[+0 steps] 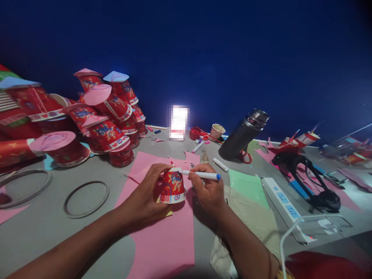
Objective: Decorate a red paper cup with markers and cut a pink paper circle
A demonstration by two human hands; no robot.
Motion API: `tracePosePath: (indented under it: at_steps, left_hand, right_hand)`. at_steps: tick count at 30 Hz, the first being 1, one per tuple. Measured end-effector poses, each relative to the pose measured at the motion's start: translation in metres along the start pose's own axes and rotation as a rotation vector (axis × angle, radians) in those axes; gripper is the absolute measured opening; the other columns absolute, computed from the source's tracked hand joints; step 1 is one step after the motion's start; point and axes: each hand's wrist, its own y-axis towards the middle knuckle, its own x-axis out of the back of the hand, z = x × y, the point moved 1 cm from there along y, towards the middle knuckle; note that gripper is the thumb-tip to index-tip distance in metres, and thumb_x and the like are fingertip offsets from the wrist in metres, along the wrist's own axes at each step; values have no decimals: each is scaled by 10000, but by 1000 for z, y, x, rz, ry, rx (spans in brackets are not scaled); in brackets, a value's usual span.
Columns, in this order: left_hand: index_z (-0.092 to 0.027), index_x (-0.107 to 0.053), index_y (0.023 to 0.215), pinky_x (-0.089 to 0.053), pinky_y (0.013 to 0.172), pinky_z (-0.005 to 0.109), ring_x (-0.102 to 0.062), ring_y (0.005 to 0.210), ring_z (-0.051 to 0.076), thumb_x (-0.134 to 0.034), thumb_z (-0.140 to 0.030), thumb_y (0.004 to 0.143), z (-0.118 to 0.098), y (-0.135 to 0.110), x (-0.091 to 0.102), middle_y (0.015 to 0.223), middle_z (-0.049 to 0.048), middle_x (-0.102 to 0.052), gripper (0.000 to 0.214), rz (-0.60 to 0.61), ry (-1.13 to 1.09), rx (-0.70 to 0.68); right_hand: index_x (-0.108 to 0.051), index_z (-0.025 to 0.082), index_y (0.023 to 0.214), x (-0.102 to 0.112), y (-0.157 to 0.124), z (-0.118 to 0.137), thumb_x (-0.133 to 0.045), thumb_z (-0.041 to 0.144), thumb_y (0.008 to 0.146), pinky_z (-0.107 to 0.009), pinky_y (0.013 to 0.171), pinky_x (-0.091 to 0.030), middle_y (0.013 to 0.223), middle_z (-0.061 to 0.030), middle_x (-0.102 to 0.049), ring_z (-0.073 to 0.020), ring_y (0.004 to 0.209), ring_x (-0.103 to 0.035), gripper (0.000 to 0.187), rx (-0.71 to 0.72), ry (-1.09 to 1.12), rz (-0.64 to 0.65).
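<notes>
My left hand (149,190) grips a red patterned paper cup (173,188), held upside down on a small yellow paper piece (167,212) over a pink paper sheet (162,236). My right hand (207,188) holds a white marker with a blue cap (203,175); its tip touches the cup's upper right edge. Both forearms reach in from the bottom of the view.
A pile of red cups with paper lids (101,116) fills the left. Two rings (86,198) lie on the grey table. A dark thermos (242,135), green paper (247,185), a power strip (285,207), a black tripod (308,174) and a beige cloth (250,228) sit at right.
</notes>
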Motion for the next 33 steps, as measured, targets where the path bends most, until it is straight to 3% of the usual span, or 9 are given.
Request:
tracePosePath:
  at_steps: [19, 33]
  left_hand:
    - [-326, -430, 1456, -559, 1107, 506, -578, 1293, 325, -790, -121, 702, 3, -3, 2, 1409, 98, -531, 860, -9, 156, -123]
    - [-328, -442, 1483, -554, 1102, 511, -560, 1303, 338, -818, -201, 747, 6, -4, 1, 1400, 97, -546, 836, -13, 197, -169]
  right_hand:
    - [-715, 224, 893, -2, -2, 8, -680, 252, 961, -270, 663, -552, 805, -13, -742, -158, 700, -680, 82, 75, 11, 26]
    - [-706, 233, 912, -1, -3, 8, -660, 249, 985, -321, 713, -557, 836, -26, -758, -175, 721, -687, 88, 161, -108, 58]
